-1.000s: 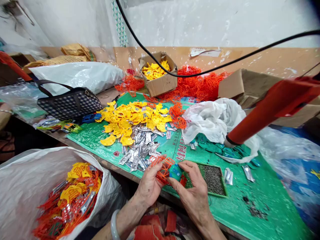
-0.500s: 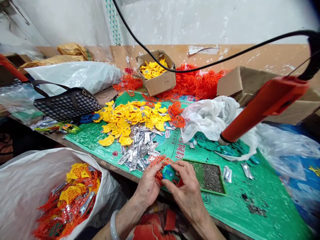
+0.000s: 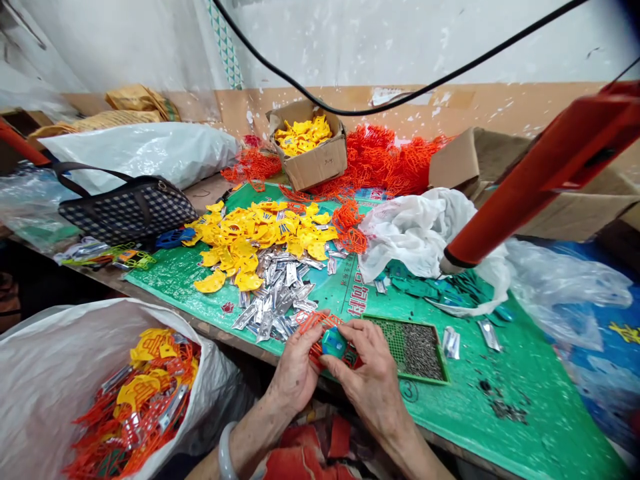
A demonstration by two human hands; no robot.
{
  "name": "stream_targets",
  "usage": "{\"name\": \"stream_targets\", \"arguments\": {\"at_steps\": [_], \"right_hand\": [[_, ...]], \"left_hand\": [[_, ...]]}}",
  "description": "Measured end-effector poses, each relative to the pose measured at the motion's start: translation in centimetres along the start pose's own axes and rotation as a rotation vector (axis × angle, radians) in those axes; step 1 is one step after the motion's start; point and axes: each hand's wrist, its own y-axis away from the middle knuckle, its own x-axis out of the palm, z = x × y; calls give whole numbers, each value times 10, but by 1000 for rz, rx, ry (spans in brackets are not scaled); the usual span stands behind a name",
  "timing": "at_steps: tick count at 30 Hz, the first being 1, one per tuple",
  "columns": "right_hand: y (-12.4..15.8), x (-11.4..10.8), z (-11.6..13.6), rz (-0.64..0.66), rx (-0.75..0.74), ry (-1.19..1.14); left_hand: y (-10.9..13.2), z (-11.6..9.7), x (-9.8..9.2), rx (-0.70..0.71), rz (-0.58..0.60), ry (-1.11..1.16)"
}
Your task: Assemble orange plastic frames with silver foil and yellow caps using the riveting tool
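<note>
Near the table's front edge, my left hand is closed on a bundle of orange plastic netting. My right hand pinches a teal plastic piece between thumb and fingers, against the orange netting. Behind my hands lies a heap of silver metal strips, with a pile of yellow plastic pieces beyond it. Right of my right hand sits a green tray holding many small dark screws. Two silver packets lie to the tray's right.
An orange power screwdriver hangs at right, above teal pieces and a white bag. A sack of finished-looking orange and yellow parts stands at lower left. A cardboard box holds yellow pieces at the back.
The orange screwdriver and its black cable have shifted in view, and the whole scene sits slightly further left. Both hands keep nearly the same grip on the netting and teal piece.
</note>
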Motion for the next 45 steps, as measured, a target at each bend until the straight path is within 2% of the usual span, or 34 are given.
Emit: {"name": "stream_targets", "arguments": {"at_steps": [14,27,36,45], "right_hand": [[0,-1,4,-7,10,22],[-2,-1,10,18,33,-50],[2,-2,8,10,-48,-23],[8,1,3,39,-48,-29]], "left_hand": [[0,-1,-2,8,-18,-47],[3,-6,-7,23,60,-40],[5,-4,-13,85,129,-264],[12,-3,-9,111,16,-396]]}}
